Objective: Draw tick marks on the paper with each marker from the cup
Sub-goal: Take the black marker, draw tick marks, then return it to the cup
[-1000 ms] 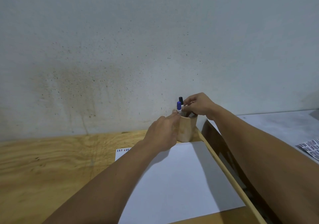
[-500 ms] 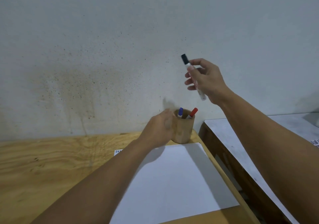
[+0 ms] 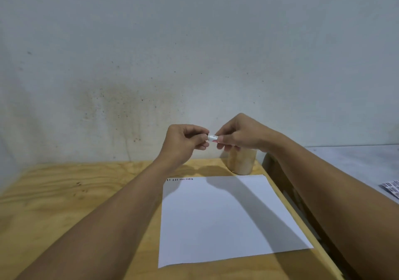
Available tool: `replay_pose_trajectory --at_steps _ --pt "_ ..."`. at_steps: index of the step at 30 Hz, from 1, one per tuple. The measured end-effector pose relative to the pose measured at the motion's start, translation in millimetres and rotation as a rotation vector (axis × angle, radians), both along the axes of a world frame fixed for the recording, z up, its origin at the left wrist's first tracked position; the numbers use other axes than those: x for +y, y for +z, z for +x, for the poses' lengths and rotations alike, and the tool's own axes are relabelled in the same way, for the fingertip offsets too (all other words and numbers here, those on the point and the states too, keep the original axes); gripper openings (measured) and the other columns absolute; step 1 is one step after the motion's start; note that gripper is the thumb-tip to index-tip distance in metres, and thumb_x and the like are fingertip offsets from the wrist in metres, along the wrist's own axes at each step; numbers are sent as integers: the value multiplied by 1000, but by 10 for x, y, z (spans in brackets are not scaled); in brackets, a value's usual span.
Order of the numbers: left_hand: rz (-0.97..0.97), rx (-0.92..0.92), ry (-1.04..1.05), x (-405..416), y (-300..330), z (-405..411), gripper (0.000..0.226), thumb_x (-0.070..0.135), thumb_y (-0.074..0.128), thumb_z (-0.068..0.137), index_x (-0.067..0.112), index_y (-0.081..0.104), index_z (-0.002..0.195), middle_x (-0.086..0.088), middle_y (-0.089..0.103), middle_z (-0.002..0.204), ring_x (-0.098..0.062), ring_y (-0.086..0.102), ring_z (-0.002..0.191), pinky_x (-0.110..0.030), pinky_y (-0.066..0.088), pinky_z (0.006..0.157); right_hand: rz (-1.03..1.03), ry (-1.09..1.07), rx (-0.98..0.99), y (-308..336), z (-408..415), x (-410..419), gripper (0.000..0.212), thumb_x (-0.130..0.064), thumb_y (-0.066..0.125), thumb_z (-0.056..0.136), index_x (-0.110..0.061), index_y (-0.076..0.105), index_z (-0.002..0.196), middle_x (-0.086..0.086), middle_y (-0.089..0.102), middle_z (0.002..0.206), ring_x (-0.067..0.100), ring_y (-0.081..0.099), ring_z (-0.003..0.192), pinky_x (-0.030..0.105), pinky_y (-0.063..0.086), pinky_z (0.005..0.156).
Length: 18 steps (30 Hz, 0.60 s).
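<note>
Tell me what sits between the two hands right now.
Head view: a short white stretch of marker spans the gap between left hand and right hand; both grip its ends, above the table.

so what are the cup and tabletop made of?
Cup: looks like light wood with a smooth matt finish, pale tan with faint grain, though blurred. Tabletop: unfinished plywood by the look, with broad swirling yellow grain, small knots and no sheen.

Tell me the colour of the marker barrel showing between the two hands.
White; only a short stretch of the marker barrel shows in the head view.
</note>
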State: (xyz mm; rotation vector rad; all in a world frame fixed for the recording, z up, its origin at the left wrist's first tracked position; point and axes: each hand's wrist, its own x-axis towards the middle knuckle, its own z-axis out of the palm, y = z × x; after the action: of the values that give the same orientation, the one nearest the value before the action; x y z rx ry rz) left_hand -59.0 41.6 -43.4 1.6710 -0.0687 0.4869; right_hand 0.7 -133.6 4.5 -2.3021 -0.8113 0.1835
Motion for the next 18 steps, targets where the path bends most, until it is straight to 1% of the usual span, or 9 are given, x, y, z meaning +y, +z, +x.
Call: replay_pose_trajectory --at_steps 2,5,7,8,10,12,15,16,18 --pt "51 22 33 84 -33 -46 8 -1 64 84 -3 71 87 -19 69 72 -19 67 57 -28 61 63 -4 16 -46 -74 -38 79 16 -22 69 89 -14 80 98 0 78 81 1 67 63 26 54 64" --pt "75 86 62 259 -90 -93 12 4 63 86 -5 71 82 -19 67 67 -19 64 51 -31 60 58 -44 5 -195 -181 -76 177 13 -14 71 86 -18 79 96 -4 73 71 7 65 65 27 54 69" --pt "88 154 93 418 -150 -125 15 6 63 87 -6 70 82 -17 66 68 -16 62 48 -29 58 55 -40 -8 -242 -229 -98 190 15 -12 69 87 -22 74 97 -8 69 72 8 66 67 30 54 72" --pt "98 189 119 502 -189 -137 16 9 62 87 -4 70 82 -16 66 69 -14 60 47 -28 55 54 -15 -11 -222 -251 -112 182 15 -12 67 89 -24 69 98 -6 70 76 11 69 68 33 57 72" --pt "137 237 195 647 -283 -161 17 14 60 89 2 70 83 -9 65 69 -14 54 46 -26 49 51 95 -13 -94 -294 -168 165 9 -12 58 96 -19 63 99 5 71 86 19 73 68 37 61 65" --pt "162 257 258 742 -409 -181 18 18 56 92 8 71 88 -4 60 69 -16 49 48 -25 43 49 300 -12 154 -342 -225 182 15 -8 51 100 -6 65 101 16 67 92 26 70 65 35 60 56" --pt "126 284 275 806 -647 -228 20 12 52 93 15 72 90 0 52 69 -18 47 49 -27 40 50 680 -15 622 -444 -239 214 26 1 42 97 5 65 107 25 64 90 30 68 66 36 60 58" --pt "141 290 283 813 -716 -252 22 8 52 91 16 71 86 0 53 69 -18 48 49 -27 40 51 784 -19 733 -493 -228 222 30 3 39 95 5 65 109 25 66 88 31 69 69 37 60 61" --pt "238 288 315 815 -826 -292 24 0 51 88 15 68 79 -2 57 74 -17 52 56 -27 43 59 918 -44 824 -615 -205 241 34 8 38 90 3 64 111 21 69 84 29 72 73 35 61 64"
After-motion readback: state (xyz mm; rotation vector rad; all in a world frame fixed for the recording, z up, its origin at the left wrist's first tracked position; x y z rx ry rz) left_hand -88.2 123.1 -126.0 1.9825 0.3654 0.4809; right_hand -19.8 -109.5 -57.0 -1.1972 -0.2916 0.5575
